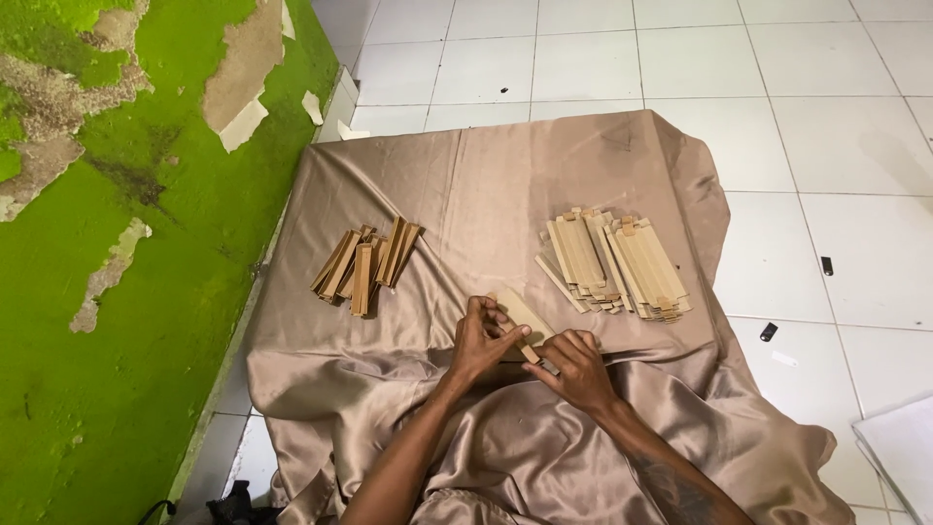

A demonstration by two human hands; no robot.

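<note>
Left hand (483, 340) and right hand (576, 367) are both pinching a flat cardboard blank (522, 318) over the satin cloth (486, 194), between two stacks. Advisable: creasing along scored lines, edges aligned.

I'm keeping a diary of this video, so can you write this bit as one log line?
left hand: holds cardboard piece | right hand: holds same piece | flat stack right | folded pile left | cloth

A stack of flat tan cardboard blanks (614, 264) lies right of centre on the cloth; folded ones (366, 261), apparently slim boxes, lie left; both hands hold another blank (522, 316).
</note>
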